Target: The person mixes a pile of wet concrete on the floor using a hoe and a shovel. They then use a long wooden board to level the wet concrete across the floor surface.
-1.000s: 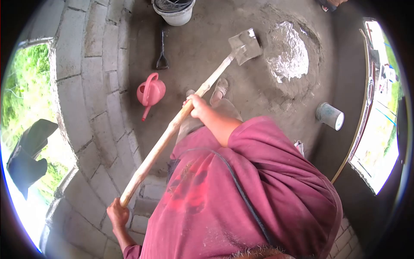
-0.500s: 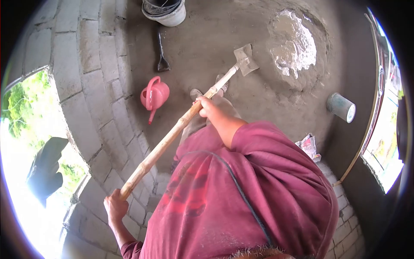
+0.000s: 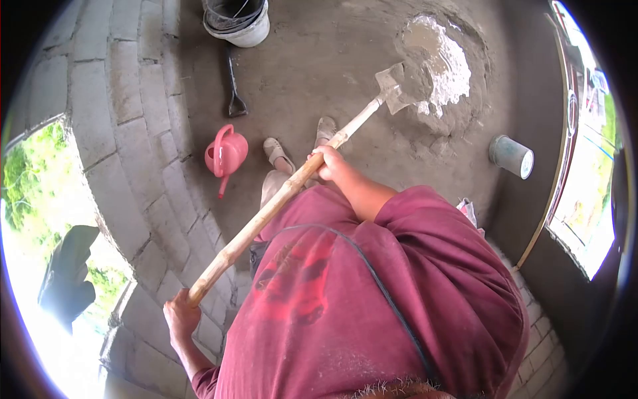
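My left hand (image 3: 182,315) is closed round the rear end of a long wooden handle (image 3: 266,216) at the lower left. Farther along the same handle, my right hand (image 3: 325,163) grips it near the middle of the view. The handle slants up to a metal blade (image 3: 394,88), which lies at the left edge of a ring-shaped mound of grey material (image 3: 475,100). White powder (image 3: 452,66) and a murky wet patch sit inside the mound.
A pink watering can (image 3: 226,153) and a dark-handled shovel (image 3: 233,86) are on the floor at the left, below stacked buckets (image 3: 249,34). Another bucket (image 3: 511,157) lies tipped at the right, by the wall. A block wall (image 3: 126,179) with an opening runs along the left.
The blade has moved right relative to the floor, reaching the mound's edge. Both hands still hold the handle. The view has shifted, and both feet now show more fully.
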A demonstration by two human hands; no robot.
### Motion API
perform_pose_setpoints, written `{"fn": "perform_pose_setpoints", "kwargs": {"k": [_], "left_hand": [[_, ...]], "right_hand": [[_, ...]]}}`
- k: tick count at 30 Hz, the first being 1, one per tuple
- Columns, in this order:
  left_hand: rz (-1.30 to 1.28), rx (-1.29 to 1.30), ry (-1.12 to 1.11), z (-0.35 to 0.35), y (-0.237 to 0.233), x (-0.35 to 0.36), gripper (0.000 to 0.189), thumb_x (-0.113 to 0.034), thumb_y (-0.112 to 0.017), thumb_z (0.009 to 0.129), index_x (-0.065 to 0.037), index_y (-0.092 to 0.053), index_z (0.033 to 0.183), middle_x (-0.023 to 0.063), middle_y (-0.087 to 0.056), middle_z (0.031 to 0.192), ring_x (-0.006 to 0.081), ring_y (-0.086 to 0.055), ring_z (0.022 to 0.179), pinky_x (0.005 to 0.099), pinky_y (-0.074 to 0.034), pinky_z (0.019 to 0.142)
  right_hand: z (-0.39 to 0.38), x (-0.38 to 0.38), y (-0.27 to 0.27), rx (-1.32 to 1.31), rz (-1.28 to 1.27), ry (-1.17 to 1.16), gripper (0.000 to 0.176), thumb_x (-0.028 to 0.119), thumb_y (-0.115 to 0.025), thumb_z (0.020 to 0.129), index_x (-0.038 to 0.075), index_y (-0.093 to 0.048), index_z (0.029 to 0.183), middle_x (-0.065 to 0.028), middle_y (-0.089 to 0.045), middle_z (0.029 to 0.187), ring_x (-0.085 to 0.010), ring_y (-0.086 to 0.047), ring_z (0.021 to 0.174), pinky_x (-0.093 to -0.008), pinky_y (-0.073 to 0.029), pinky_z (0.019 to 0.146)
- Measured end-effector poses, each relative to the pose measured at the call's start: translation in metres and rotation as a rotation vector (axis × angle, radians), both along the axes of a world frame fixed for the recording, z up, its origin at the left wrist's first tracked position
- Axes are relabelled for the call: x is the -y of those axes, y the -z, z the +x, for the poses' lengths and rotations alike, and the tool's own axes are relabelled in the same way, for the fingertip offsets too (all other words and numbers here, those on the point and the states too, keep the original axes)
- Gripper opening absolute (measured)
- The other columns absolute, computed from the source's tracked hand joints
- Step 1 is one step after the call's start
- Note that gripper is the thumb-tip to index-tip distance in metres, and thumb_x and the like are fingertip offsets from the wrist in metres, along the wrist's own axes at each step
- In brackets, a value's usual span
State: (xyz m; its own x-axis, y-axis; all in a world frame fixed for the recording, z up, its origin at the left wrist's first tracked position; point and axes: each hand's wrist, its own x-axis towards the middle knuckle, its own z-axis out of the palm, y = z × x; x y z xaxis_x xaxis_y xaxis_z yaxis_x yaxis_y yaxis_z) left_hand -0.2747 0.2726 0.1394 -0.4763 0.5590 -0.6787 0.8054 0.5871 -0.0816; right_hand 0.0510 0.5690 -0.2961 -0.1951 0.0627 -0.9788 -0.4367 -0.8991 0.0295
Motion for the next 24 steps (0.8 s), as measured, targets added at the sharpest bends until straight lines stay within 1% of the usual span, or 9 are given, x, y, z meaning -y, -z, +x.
{"fn": "perform_pose_setpoints", "kwargs": {"k": [3,4,8,11,15,20,21,23,24], "left_hand": [[0.217,-0.083,0.125,-0.008,0.013,-0.002,0.025,-0.003,-0.064,0.069,-0.009,-0.066,0.093,0.0147,-0.066,0.077,0.0369,-0.065,0.071,0.0463,-0.051,0.065],[0.270,-0.111,0.245,-0.018,0.019,0.003,0.026,-0.004,-0.065,0.070,-0.010,-0.062,0.095,0.0108,-0.064,0.078,0.0332,-0.062,0.068,0.0443,-0.049,0.062],[0.441,-0.306,0.372,-0.042,0.038,0.013,0.025,-0.008,-0.066,0.075,-0.008,-0.060,0.099,0.0066,-0.065,0.088,0.0282,-0.063,0.074,0.0417,-0.048,0.063],[0.599,-0.370,0.388,-0.067,0.043,0.017,0.023,-0.008,-0.066,0.077,-0.009,-0.060,0.100,0.0064,-0.066,0.092,0.0271,-0.063,0.077,0.0411,-0.048,0.068],[0.600,-0.352,0.315,-0.097,0.059,0.033,0.020,-0.006,-0.064,0.079,-0.008,-0.062,0.099,0.0057,-0.066,0.093,0.0268,-0.062,0.081,0.0400,-0.048,0.072],[0.366,-0.082,0.099,-0.112,0.064,0.051,0.016,-0.004,-0.063,0.074,-0.009,-0.059,0.088,0.0106,-0.061,0.083,0.0342,-0.063,0.081,0.0468,-0.049,0.070],[0.302,-0.040,0.079,-0.114,0.060,0.054,0.017,-0.006,-0.063,0.071,-0.009,-0.059,0.088,0.0126,-0.062,0.081,0.0373,-0.063,0.079,0.0477,-0.050,0.070],[0.174,0.053,0.019,-0.122,0.054,0.059,0.019,-0.007,-0.062,0.068,-0.007,-0.060,0.087,0.0168,-0.064,0.079,0.0412,-0.064,0.078,0.0500,-0.050,0.071],[0.144,0.062,-0.005,-0.126,0.050,0.060,0.020,-0.007,-0.061,0.067,-0.006,-0.061,0.087,0.0183,-0.065,0.078,0.0418,-0.064,0.078,0.0504,-0.051,0.071]], "right_hand": [[0.000,-0.015,-0.019,-0.091,0.065,0.149,0.013,0.012,-0.061,0.087,0.005,-0.050,0.089,-0.0106,-0.055,0.081,-0.0257,-0.059,0.076,-0.0429,-0.054,0.079],[-0.004,-0.022,-0.030,-0.108,0.113,0.209,0.015,0.013,-0.062,0.086,0.006,-0.049,0.086,-0.0098,-0.054,0.078,-0.0252,-0.058,0.074,-0.0424,-0.053,0.077],[-0.025,-0.034,-0.054,-0.155,0.168,0.410,0.022,0.019,-0.066,0.082,0.010,-0.047,0.078,-0.0047,-0.049,0.070,-0.0211,-0.051,0.066,-0.0386,-0.048,0.068],[-0.041,-0.036,-0.079,-0.152,0.244,0.470,0.023,0.021,-0.066,0.081,0.011,-0.046,0.076,-0.0027,-0.047,0.068,-0.0197,-0.048,0.064,-0.0361,-0.046,0.067],[-0.062,-0.037,-0.096,-0.211,0.318,0.480,0.021,0.018,-0.066,0.081,0.011,-0.046,0.078,-0.0032,-0.047,0.068,-0.0193,-0.049,0.064,-0.0369,-0.047,0.067],[-0.106,-0.039,-0.096,-0.077,0.342,0.338,0.013,0.011,-0.063,0.083,0.006,-0.051,0.082,-0.0080,-0.055,0.075,-0.0231,-0.056,0.069,-0.0398,-0.052,0.072],[-0.115,-0.039,-0.090,-0.038,0.337,0.300,0.012,0.010,-0.062,0.083,0.006,-0.052,0.083,-0.0092,-0.056,0.076,-0.0238,-0.058,0.070,-0.0400,-0.053,0.073],[-0.129,-0.033,-0.046,-0.058,0.389,0.120,0.010,0.008,-0.061,0.083,0.004,-0.052,0.087,-0.0118,-0.058,0.078,-0.0255,-0.061,0.071,-0.0406,-0.054,0.072],[-0.144,-0.033,-0.038,0.000,0.273,0.049,0.010,0.006,-0.062,0.082,0.004,-0.053,0.087,-0.0120,-0.058,0.077,-0.0260,-0.061,0.072,-0.0413,-0.055,0.072]]}}
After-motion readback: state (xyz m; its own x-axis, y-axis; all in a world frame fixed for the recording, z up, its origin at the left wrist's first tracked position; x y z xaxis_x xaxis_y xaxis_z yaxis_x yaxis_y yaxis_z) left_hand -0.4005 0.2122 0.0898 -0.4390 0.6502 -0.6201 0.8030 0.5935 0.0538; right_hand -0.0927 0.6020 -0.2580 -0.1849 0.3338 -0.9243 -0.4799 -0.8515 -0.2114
